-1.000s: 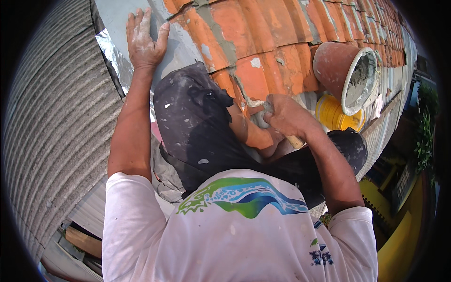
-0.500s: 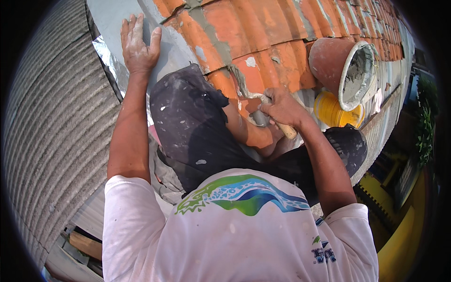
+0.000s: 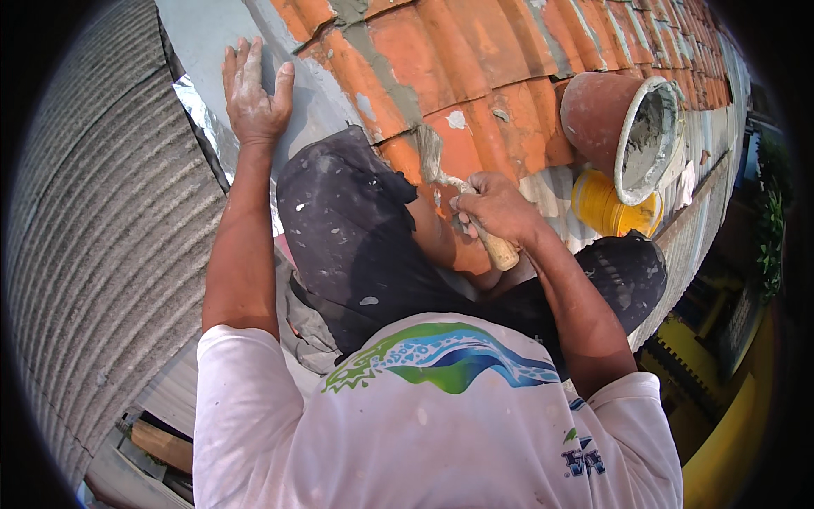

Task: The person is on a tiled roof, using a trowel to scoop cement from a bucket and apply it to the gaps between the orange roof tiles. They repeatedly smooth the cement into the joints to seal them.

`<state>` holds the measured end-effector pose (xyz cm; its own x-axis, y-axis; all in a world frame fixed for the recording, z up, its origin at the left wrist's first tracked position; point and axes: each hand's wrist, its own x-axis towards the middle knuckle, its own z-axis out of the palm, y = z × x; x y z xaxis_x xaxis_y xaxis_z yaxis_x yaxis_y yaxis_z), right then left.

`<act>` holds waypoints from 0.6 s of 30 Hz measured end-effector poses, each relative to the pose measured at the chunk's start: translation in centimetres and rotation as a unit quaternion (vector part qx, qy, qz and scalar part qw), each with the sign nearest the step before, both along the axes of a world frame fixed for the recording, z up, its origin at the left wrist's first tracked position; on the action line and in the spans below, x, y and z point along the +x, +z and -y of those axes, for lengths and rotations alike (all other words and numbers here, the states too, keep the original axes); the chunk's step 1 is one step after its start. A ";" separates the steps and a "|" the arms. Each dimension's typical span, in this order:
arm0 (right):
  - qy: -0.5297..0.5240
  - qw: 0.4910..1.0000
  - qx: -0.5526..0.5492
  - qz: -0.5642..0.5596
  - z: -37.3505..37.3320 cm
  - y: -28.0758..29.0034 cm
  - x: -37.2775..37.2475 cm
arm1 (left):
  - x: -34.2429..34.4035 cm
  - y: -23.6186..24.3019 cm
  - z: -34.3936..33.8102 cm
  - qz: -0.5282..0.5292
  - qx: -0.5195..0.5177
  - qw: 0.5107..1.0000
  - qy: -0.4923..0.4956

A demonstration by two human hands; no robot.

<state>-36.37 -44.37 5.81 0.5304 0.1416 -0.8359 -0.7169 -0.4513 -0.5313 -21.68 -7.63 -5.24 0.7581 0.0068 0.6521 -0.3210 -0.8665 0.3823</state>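
Right hand point(image 3: 494, 208) wrapped around the pointing trowel point(image 3: 429, 157), I hold it left of the mortar bucket point(image 3: 593, 119), blade away from me, handle point(image 3: 500, 253) slanting back rightward; my left hand point(image 3: 259, 109), flat, thumb wide, lies farther left of that bucket.

I list, from my remote seat: grey corrugated roof point(image 3: 102, 229), left; leafy green plant point(image 3: 770, 246) and yellow wall point(image 3: 725, 445), right; bright daylight overhead.
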 end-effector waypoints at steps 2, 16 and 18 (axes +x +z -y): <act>-0.070 0.997 0.024 -0.026 -1.2 -0.2 0.1 | 0.0 0.0 0.0 0.001 0.007 1.000 -0.002; -0.063 0.974 0.176 -0.129 -1.5 4.7 5.0 | 0.0 -0.2 0.5 0.026 -0.024 0.999 -0.002; -0.017 0.987 0.122 -0.104 -0.1 4.8 3.7 | 0.0 -0.2 0.5 0.027 -0.023 0.999 -0.010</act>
<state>-32.62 -44.22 10.58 0.3582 0.3372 -0.8706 -0.8345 -0.3025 -0.4605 -21.67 -8.12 -5.41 0.7217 0.0236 0.6918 -0.3596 -0.8412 0.4038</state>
